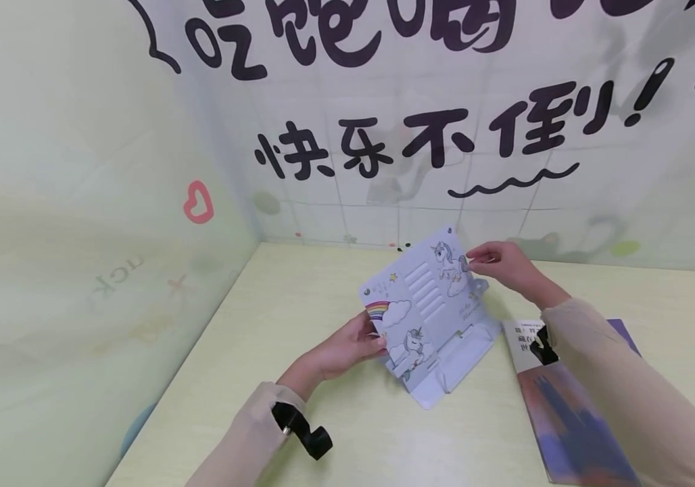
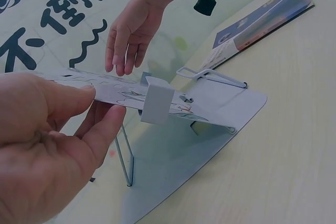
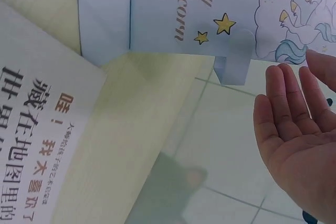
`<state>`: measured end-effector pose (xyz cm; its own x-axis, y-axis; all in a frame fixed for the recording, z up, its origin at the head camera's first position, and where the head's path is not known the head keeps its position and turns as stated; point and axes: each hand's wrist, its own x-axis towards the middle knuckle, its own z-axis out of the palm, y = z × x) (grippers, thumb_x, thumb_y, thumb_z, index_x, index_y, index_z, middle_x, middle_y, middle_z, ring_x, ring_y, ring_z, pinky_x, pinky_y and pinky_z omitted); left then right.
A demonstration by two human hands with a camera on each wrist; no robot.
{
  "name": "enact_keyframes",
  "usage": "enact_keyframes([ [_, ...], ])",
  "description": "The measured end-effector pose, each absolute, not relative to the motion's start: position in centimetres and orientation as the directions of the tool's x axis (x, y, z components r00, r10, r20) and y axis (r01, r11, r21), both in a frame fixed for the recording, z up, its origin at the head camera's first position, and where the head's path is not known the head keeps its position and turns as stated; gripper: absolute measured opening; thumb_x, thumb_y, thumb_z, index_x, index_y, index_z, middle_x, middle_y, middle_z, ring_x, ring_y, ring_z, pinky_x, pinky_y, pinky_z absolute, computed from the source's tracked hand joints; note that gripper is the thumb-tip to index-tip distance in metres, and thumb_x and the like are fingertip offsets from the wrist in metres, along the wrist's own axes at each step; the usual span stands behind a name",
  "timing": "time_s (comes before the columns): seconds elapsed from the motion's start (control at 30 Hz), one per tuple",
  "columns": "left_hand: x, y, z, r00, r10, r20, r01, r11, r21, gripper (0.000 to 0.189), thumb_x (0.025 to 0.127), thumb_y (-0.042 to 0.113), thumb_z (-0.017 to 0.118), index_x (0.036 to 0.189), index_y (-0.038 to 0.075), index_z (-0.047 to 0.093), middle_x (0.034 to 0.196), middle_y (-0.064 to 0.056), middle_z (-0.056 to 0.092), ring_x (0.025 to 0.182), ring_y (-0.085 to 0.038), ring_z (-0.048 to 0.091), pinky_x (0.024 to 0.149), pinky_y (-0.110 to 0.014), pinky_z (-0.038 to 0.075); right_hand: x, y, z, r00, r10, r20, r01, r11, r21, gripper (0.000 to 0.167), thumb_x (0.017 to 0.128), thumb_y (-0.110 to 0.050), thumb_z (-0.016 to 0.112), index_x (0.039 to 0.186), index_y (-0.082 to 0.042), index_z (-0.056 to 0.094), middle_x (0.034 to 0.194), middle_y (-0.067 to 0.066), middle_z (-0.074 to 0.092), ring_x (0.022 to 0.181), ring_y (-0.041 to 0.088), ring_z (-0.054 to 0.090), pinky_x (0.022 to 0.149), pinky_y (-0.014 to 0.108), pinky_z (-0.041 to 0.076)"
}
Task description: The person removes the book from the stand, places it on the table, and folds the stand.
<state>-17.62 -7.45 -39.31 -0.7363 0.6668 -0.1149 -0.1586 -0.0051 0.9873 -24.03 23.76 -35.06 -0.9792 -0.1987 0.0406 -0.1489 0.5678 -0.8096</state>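
Note:
A white metal book stand (image 1: 405, 314) printed with unicorns, stars and a rainbow stands on the table, its slotted back panel tilted up from a flat base (image 2: 173, 153). My left hand (image 1: 344, 348) pinches the panel's left edge between thumb and fingers. At the opposite edge is my right hand (image 1: 508, 267), its fingertips right by the panel; in the right wrist view its fingers (image 3: 281, 103) are nearly straight. A white side clip (image 2: 158, 100) juts from the panel's edge in the left wrist view. Below the panel there, a wire support leg (image 2: 123, 156) reaches the base.
On the pale wooden table (image 1: 250, 352), a book (image 1: 572, 412) with a blue and pink cover lies to the right, partly under my right forearm. A printed wall covering (image 1: 353, 223) with large black characters rises behind the table, and another stretch covers the left side.

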Motion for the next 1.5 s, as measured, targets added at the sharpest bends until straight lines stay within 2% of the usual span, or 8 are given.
enact_keyframes([
  [0.23, -17.5, -7.8, -39.4, -0.741, 0.663, -0.112, -0.162, -0.015, 0.987, 0.054, 0.093, -0.005, 0.042, 0.142, 0.004, 0.021, 0.126, -0.022, 0.042, 0.112, -0.028, 0.048, 0.096, -0.035, 0.041, -20.9, 23.7, -35.2, -0.963, -0.268, 0.016, -0.172, 0.569, -0.804, 0.027, 0.085, -0.007, 0.063, 0.106, 0.01, 0.059, 0.088, 0.017, 0.064, 0.078, 0.019, 0.058, 0.067, 0.022, 0.048],
  [0.43, -17.5, -7.9, -39.4, -0.743, 0.659, -0.114, -0.171, -0.021, 0.985, 0.054, 0.093, -0.005, 0.042, 0.142, 0.005, 0.022, 0.125, -0.019, 0.044, 0.112, -0.027, 0.049, 0.096, -0.034, 0.041, -18.4, 22.5, -37.1, -0.938, -0.339, -0.07, -0.142, 0.56, -0.816, 0.023, 0.082, -0.007, 0.066, 0.098, 0.009, 0.061, 0.071, 0.006, 0.06, 0.066, 0.021, 0.053, 0.052, 0.022, 0.041],
  [0.57, -17.5, -7.9, -39.4, -0.739, 0.665, -0.108, -0.171, -0.03, 0.985, 0.054, 0.093, -0.005, 0.042, 0.142, 0.006, 0.022, 0.125, -0.019, 0.044, 0.111, -0.026, 0.049, 0.097, -0.035, 0.041, -17.4, 21.6, -38.6, -0.927, -0.367, -0.078, -0.147, 0.546, -0.825, 0.021, 0.08, -0.007, 0.068, 0.094, 0.008, 0.063, 0.067, 0.002, 0.058, 0.062, 0.016, 0.05, 0.053, 0.022, 0.042],
  [0.8, -17.5, -7.7, -39.4, -0.73, 0.676, -0.097, -0.156, -0.027, 0.987, 0.055, 0.094, -0.004, 0.042, 0.143, 0.006, 0.02, 0.126, -0.022, 0.042, 0.112, -0.028, 0.048, 0.097, -0.035, 0.04, -16.6, 20.7, -40.0, -0.938, -0.341, -0.058, -0.142, 0.531, -0.836, 0.017, 0.078, -0.005, 0.069, 0.089, 0.007, 0.064, 0.069, 0.002, 0.058, 0.065, 0.015, 0.051, 0.056, 0.02, 0.044],
  [1.27, -16.9, -7.2, -39.7, -0.782, 0.618, -0.081, -0.124, -0.028, 0.992, 0.053, 0.094, -0.003, 0.043, 0.142, 0.009, 0.024, 0.122, -0.018, 0.047, 0.107, -0.023, 0.048, 0.095, -0.035, 0.043, -16.6, 20.4, -40.3, -0.958, -0.281, -0.057, -0.104, 0.527, -0.843, 0.015, 0.078, -0.006, 0.071, 0.084, 0.007, 0.066, 0.069, 0.005, 0.064, 0.062, 0.015, 0.059, 0.055, 0.022, 0.047],
  [1.5, -16.5, -6.9, -39.9, -0.764, 0.642, -0.058, -0.123, -0.057, 0.991, 0.054, 0.093, -0.003, 0.044, 0.142, 0.007, 0.023, 0.122, -0.019, 0.046, 0.106, -0.023, 0.05, 0.095, -0.035, 0.043, -16.7, 20.4, -40.5, -0.968, -0.244, -0.062, -0.084, 0.542, -0.836, 0.015, 0.078, -0.007, 0.07, 0.083, 0.006, 0.067, 0.069, 0.007, 0.065, 0.062, 0.016, 0.061, 0.056, 0.023, 0.048],
])
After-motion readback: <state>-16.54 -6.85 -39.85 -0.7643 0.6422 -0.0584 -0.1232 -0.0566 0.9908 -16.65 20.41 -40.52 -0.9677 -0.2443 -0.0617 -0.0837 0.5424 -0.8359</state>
